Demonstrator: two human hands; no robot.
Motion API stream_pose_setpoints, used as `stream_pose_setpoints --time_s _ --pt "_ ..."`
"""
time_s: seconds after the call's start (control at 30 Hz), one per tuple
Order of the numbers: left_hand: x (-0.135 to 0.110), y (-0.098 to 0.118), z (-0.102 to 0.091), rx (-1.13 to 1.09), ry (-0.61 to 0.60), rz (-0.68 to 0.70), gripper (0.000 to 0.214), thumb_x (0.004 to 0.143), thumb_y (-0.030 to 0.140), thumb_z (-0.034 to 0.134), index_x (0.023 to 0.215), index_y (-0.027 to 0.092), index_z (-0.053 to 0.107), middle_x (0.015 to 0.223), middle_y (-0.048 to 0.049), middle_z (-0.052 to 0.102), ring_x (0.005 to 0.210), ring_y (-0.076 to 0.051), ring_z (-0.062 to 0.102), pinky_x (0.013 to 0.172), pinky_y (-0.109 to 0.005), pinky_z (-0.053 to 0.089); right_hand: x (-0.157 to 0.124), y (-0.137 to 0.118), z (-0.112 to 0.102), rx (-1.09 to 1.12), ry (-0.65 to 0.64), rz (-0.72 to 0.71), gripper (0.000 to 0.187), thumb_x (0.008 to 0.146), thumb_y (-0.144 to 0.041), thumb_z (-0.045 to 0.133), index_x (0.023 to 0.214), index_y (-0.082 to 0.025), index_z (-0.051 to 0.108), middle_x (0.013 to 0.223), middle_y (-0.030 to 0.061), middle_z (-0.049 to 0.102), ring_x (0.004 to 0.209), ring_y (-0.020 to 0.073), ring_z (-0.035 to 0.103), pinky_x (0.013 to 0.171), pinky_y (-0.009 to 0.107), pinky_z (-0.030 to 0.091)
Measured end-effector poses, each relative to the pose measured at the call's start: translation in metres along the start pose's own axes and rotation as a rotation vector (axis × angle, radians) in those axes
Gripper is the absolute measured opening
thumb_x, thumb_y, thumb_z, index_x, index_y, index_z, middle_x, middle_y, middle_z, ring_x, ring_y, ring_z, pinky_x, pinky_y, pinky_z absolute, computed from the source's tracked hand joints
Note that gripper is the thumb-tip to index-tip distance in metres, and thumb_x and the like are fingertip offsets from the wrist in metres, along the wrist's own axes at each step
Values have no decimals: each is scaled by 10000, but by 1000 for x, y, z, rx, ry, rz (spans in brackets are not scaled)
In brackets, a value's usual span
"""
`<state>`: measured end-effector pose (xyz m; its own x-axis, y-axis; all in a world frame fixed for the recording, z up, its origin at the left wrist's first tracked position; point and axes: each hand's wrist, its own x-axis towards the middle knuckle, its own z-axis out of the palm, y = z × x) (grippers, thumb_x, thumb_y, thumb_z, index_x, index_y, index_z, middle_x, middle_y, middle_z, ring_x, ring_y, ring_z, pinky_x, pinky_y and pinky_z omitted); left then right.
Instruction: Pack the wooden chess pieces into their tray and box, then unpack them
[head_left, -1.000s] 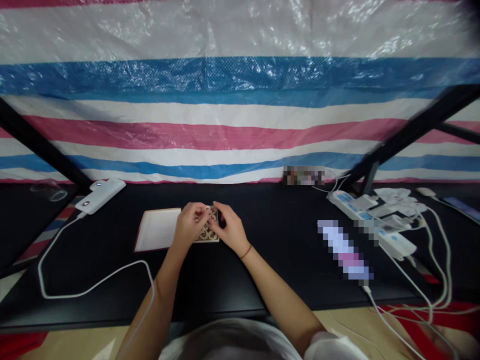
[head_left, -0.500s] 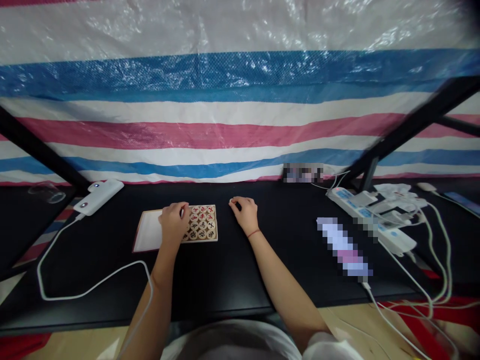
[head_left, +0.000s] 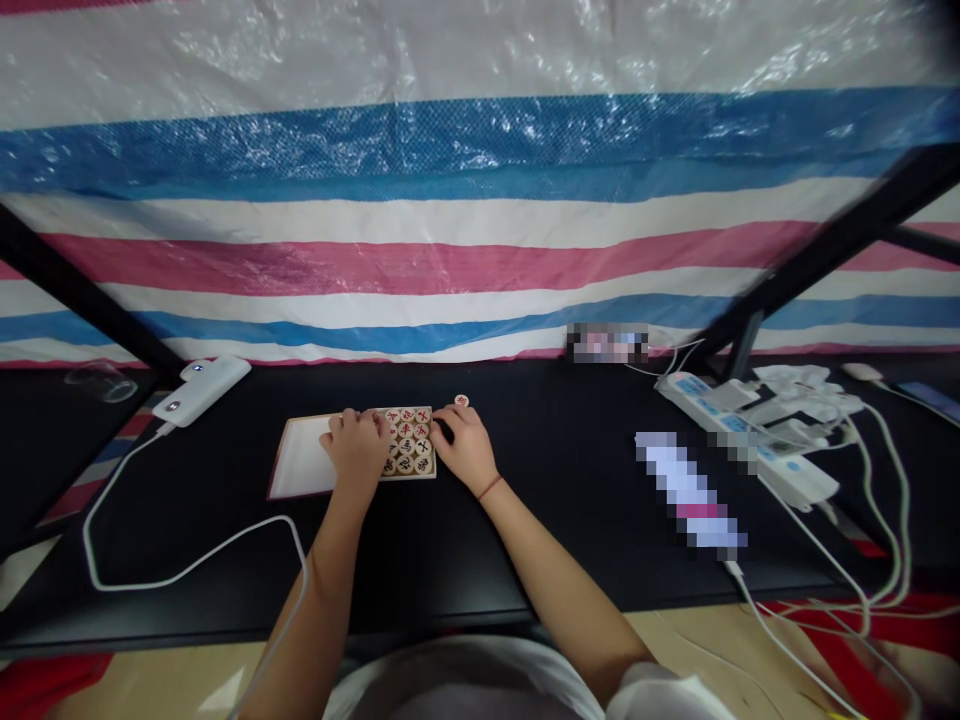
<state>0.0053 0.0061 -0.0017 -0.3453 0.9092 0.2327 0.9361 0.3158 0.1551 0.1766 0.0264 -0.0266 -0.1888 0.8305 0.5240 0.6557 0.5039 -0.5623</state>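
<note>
A shallow box (head_left: 409,477) of round Chinese chess pieces stands on the black table, several pieces with red characters in the far rows and black ones in the near rows. Its white-lined lid (head_left: 300,470) lies folded out on the left. My left hand (head_left: 357,450) lies over the left part of the box, fingers spread and bent down; their tips and the pieces beneath are hidden. At the box's right edge is my right hand (head_left: 466,452), thumb and forefinger apart with nothing seen between them. One red chess piece (head_left: 461,400) lies face up just beyond my right hand.
A white device (head_left: 202,390) with a cable (head_left: 187,575) sits on the left, near a clear cup (head_left: 105,382). To the right are a blurred-out phone (head_left: 690,490) and a power strip (head_left: 780,465) with plugs and cables. A striped tarp (head_left: 480,265) hangs behind the table.
My right hand has let go of a chess piece on the table and moved left and nearer to the box edge. My left hand has shifted slightly right, its fingers spreading over the pieces.
</note>
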Motion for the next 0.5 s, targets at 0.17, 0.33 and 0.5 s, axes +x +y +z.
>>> stream_pose_setpoints --time_s 0.17,0.33,0.5 --pt "0 -2 1 4 7 5 364 925 295 392 1018 140 709 996 -157 624 1006 -320 503 794 -439 377 -4 -1 8 104 -78 44 173 885 -225 529 982 -208 671 968 70 674 907 214 597 862 353 485" --pt "-1 -2 0 4 -5 14 370 935 292 378 1035 155 707 1014 -147 630 1009 -320 510 789 -441 382 -4 6 5 126 -73 83 157 867 -206 533 948 -205 667 939 61 682 855 205 604 826 344 488" --pt "1 -3 -1 -84 -20 9 293 909 268 434 1021 170 686 1046 -132 643 1022 -303 527 786 -413 390 -5 8 8 121 -80 102 166 867 -214 531 959 -210 669 904 56 681 840 202 601 804 332 485"
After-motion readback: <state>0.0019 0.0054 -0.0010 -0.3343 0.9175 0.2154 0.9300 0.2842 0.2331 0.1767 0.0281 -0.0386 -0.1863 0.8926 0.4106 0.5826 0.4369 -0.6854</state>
